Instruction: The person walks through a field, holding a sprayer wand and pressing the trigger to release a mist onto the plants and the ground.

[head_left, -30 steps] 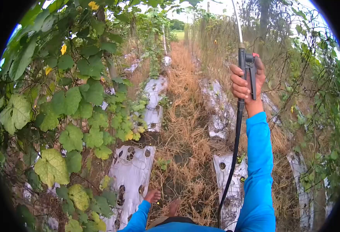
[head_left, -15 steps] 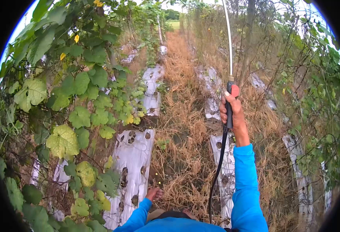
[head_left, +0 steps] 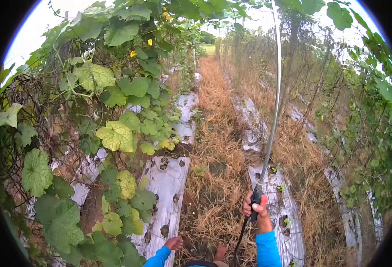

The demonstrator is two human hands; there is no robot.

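My right hand (head_left: 257, 211) is wrapped round the black handle of a spray wand (head_left: 277, 89), the thumb beside its red trigger part. From the handle the long, pale metal lance rises, slightly curved, past the top of the head view. A black hose (head_left: 240, 242) runs down from the grip. My left hand (head_left: 174, 243) hangs low beside the edge of a plastic-covered bed (head_left: 162, 200), fingers loosely bent and holding nothing that I can see. Part of a bare foot (head_left: 220, 252) shows below, on the straw.
Leafy vines (head_left: 116, 89) with yellow flowers climb at the left, and thinner, partly dry vines (head_left: 356, 107) stand at the right. Dry straw (head_left: 218, 182) covers the path between them. Another plastic-covered bed (head_left: 289, 231) lies under the right arm. Leaves (head_left: 338, 15) hang overhead.
My right hand has come down and nearer with the spray wand, so more of the lance shows. My left hand sits slightly lower. The view has shifted, bringing the left vines further in.
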